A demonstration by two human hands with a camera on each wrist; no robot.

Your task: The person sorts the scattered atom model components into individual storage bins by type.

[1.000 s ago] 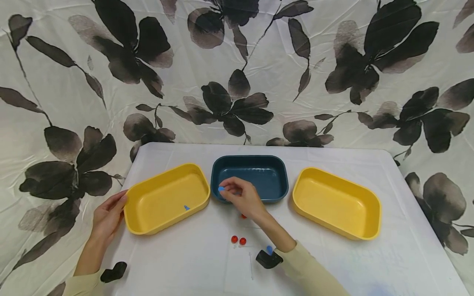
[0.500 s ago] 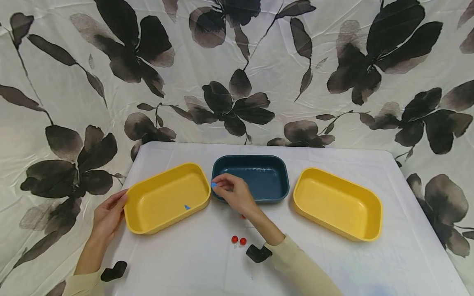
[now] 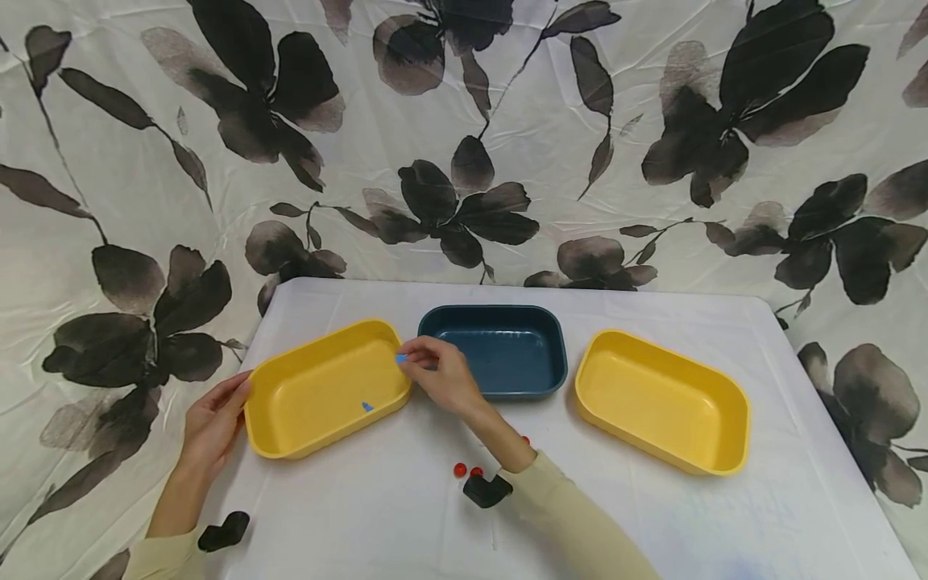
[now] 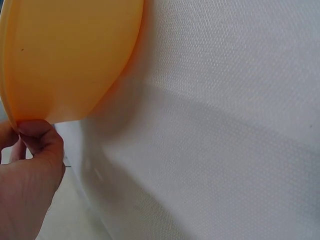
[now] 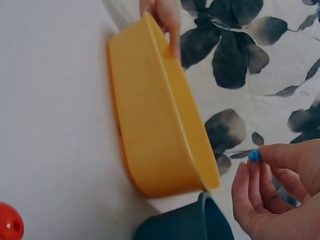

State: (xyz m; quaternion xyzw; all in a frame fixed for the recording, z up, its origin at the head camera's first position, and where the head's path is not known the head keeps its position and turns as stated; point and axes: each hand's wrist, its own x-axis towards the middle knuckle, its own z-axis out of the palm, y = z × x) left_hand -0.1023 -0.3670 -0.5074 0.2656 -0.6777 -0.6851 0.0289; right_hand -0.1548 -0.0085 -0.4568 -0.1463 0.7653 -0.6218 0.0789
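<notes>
At the left of the table, my left hand (image 3: 210,423) pinches the rim of a yellow tray (image 3: 304,387) between thumb and fingers. The left wrist view shows that thumb (image 4: 40,135) at the tray's corner. A small blue piece (image 3: 366,407) lies inside this tray near its front right end. My right hand (image 3: 442,374) is at the tray's right end, partly over the dark blue tray (image 3: 511,358). Thumb and fingertip pinch another small blue piece (image 5: 254,155), mostly covered by the fingers, so its shape is hidden.
A second yellow tray (image 3: 660,403) stands angled at the right. Several red beads lie in front of the dark blue tray, among them a red bead (image 3: 460,470) near the right wrist's black camera (image 3: 487,490). Floral cloth (image 3: 464,201) hangs behind the white table (image 3: 362,515).
My right hand has moved left with the pinched blue piece, from over the dark blue tray to the left yellow tray's right rim. My left hand keeps its hold in the same place.
</notes>
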